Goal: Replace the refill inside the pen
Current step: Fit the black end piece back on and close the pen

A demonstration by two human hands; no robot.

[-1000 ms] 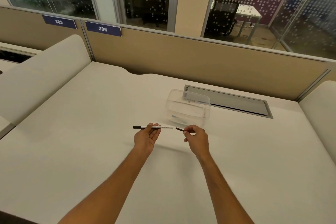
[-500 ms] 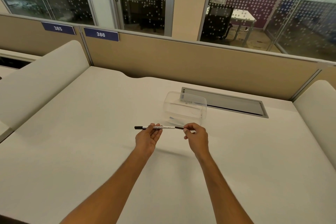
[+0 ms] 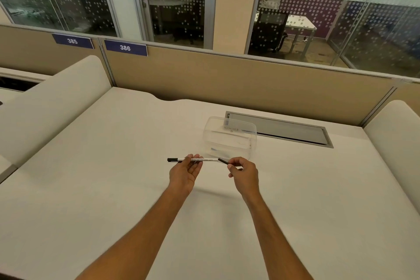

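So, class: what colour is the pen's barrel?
White with small dark print, black cap end; pen, head view.

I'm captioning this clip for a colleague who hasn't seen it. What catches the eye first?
Two bare arms reach to mid-desk, where the left hand holds a white pen level and the right hand pinches its dark end piece. Just behind them stands a clear plastic box on the pale desk.

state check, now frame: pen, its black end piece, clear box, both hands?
pen: level, above the desk, held by left hand
black end piece: at the barrel's right end, pinched by right hand; seating unclear
clear box: open-topped, on desk
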